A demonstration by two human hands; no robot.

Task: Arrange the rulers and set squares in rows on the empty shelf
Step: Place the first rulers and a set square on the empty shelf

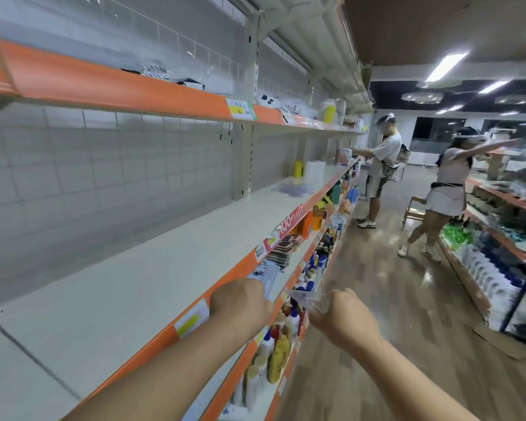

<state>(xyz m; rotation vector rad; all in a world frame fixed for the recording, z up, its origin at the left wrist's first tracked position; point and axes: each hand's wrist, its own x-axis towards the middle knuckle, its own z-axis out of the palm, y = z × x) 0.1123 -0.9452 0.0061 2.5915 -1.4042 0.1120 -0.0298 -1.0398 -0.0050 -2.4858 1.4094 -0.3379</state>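
My right hand pinches a clear set square, held ready for the empty shelf. My left hand has its fingers curled round a flat packet.

Could read only "100", in white, on the red strip far along the orange shelf edge; found the yellow price labels too blurred.

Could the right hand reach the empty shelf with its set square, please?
Probably yes: the right hand holds the set square just off the shelf edge; only the left hand lies between.
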